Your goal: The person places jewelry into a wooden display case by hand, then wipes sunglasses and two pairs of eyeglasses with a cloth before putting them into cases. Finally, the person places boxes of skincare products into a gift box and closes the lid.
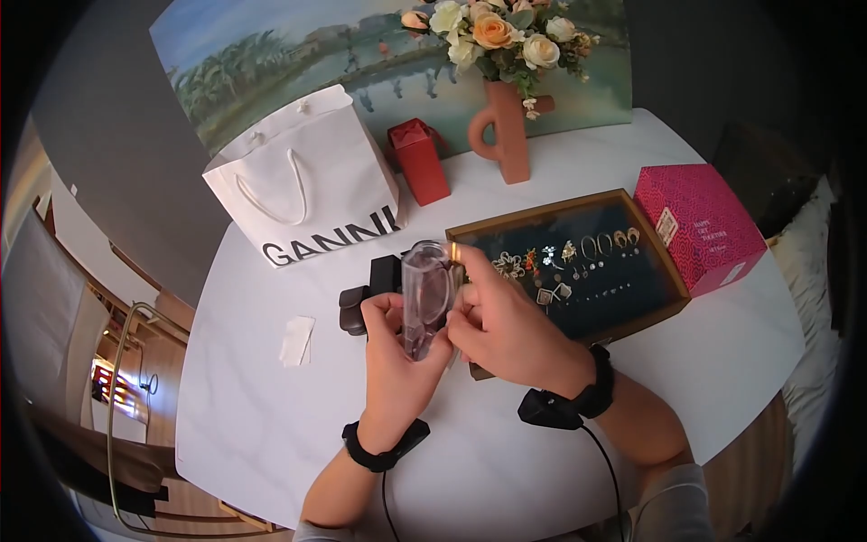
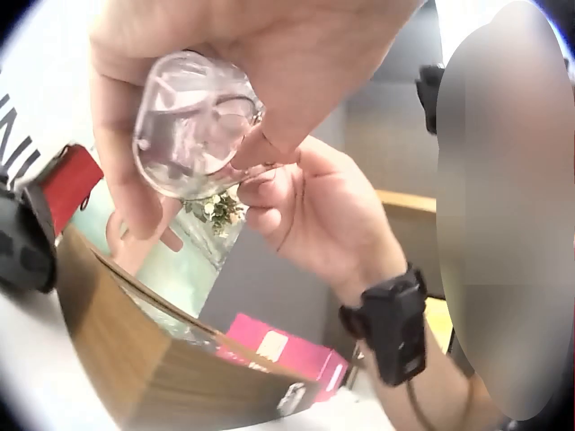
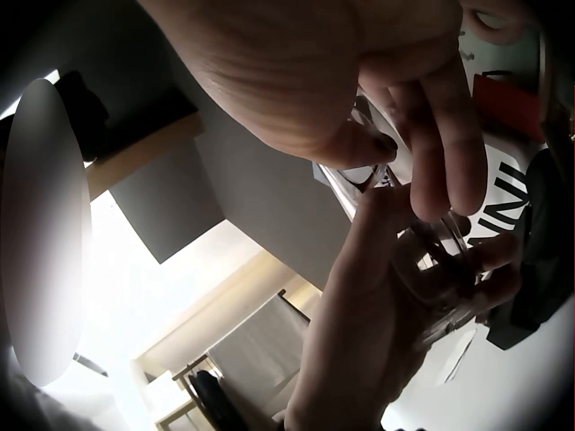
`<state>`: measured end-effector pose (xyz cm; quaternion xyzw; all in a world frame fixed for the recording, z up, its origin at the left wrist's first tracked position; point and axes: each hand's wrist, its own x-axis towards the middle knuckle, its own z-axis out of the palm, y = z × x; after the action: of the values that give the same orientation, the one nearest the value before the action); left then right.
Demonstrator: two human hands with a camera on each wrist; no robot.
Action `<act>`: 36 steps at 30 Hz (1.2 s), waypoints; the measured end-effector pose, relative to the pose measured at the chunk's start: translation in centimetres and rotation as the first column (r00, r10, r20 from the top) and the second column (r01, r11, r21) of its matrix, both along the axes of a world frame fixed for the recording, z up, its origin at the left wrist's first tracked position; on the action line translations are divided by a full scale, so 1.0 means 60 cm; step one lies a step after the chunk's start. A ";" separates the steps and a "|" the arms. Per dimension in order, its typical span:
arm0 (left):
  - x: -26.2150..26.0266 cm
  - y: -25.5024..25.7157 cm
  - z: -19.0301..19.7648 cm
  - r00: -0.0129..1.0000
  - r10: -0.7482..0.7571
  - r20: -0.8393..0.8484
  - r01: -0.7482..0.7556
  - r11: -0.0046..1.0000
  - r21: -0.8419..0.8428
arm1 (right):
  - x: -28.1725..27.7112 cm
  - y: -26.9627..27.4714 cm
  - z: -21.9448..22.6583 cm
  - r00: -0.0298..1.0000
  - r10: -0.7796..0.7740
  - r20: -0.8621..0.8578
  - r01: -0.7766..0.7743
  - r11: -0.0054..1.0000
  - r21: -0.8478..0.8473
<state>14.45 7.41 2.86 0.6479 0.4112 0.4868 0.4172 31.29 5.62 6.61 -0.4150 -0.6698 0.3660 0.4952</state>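
Observation:
A clear, oblong plastic case (image 1: pixel 426 303) is held up over the white table in the head view. Inside it shows a thin, curved dark rim, like part of a pair of glasses. My left hand (image 1: pixel 397 370) grips the case from the left and below, thumb along its lower side. At its right edge, the curled fingers of my right hand (image 1: pixel 506 330) pinch it. From the left wrist, the clear case (image 2: pixel 193 126) appears between the left fingers, with the right hand (image 2: pixel 310 206) touching its edge. The right wrist view shows both hands together around it, partly hiding it.
A wooden jewellery tray (image 1: pixel 643 323) with earrings lies right of the hands. Left of the case sit a black box (image 1: pixel 385 274), a dark pouch (image 1: pixel 353 310) and white paper (image 1: pixel 297 341). Behind stand a white bag (image 1: pixel 307 181), red box (image 1: pixel 420 163), vase (image 1: pixel 513 135) and pink box (image 1: pixel 700 226).

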 end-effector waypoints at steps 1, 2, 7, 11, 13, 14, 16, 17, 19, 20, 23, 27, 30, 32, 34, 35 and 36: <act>-0.002 0.000 0.004 0.999 0.021 -0.027 -0.020 0.999 0.032 | -0.002 0.000 -0.001 1.000 0.001 -0.001 -0.001 1.000 0.000; -0.007 -0.001 0.013 0.999 0.021 -0.028 -0.020 0.999 0.031 | -0.005 0.000 -0.004 0.999 -0.037 -0.028 0.038 0.999 0.038; -0.028 0.012 0.015 0.907 -0.101 0.408 0.266 0.890 -0.371 | 0.000 0.022 -0.022 0.960 -0.270 0.072 0.210 0.867 0.453; -0.022 0.011 0.017 0.919 -0.095 0.383 0.266 0.866 -0.423 | -0.006 0.025 -0.040 0.930 -0.254 0.266 0.075 0.839 0.538; -0.016 0.010 0.017 0.928 -0.085 0.361 0.236 0.887 -0.396 | -0.015 0.021 -0.051 0.964 -0.153 0.216 0.033 0.879 0.476; -0.016 0.009 0.017 0.937 -0.077 0.341 0.208 0.907 -0.366 | -0.018 0.019 -0.055 0.985 -0.036 0.168 -0.019 0.950 0.312; -0.021 0.008 0.015 0.954 -0.088 0.285 0.188 0.919 -0.346 | -0.022 0.016 -0.053 0.994 0.031 0.101 -0.052 0.977 0.208; -0.023 0.007 0.014 0.968 -0.101 0.229 0.174 0.931 -0.322 | -0.023 0.015 -0.052 0.996 0.087 0.028 -0.090 0.990 0.106; -0.019 0.010 0.017 0.960 -0.079 0.269 0.160 0.942 -0.293 | -0.019 0.020 -0.052 0.999 0.051 0.003 -0.051 0.987 0.153; -0.025 0.015 0.013 0.966 -0.076 0.247 0.149 0.944 -0.294 | -0.017 0.022 -0.053 1.000 0.014 -0.022 -0.009 0.980 0.197; -0.023 0.020 0.019 0.952 -0.050 0.303 0.152 0.934 -0.324 | -0.016 0.029 -0.056 0.992 -0.122 -0.022 0.123 0.941 0.316; -0.034 0.039 0.000 0.940 -0.052 0.338 0.173 0.925 -0.339 | -0.021 0.018 -0.035 0.924 -0.038 -0.380 0.126 0.969 0.211; -0.071 0.068 0.016 0.983 0.092 0.157 -0.049 0.966 -0.255 | -0.002 0.007 -0.005 0.840 0.148 -0.522 -0.057 0.981 0.187; -0.121 0.098 0.019 0.953 0.255 0.166 -0.215 0.950 -0.227 | -0.008 -0.004 0.006 0.702 0.197 -0.684 -0.188 0.978 0.088; -0.167 0.111 0.021 0.936 0.319 0.147 -0.281 0.931 -0.234 | -0.006 -0.007 0.001 0.729 0.203 -0.654 -0.266 0.964 0.003; -0.193 0.124 0.008 0.929 0.320 0.186 -0.267 0.928 -0.261 | -0.008 -0.006 -0.004 0.756 0.215 -0.619 -0.340 0.936 -0.089; -0.212 0.136 -0.001 0.930 0.320 0.181 -0.269 0.928 -0.257 | -0.015 -0.004 -0.011 0.776 0.242 -0.582 -0.373 0.921 -0.115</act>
<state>1.74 15.55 2.78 0.4685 0.5087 0.5624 0.4533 30.40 5.38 5.92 -0.2273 -0.5094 0.6202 0.5515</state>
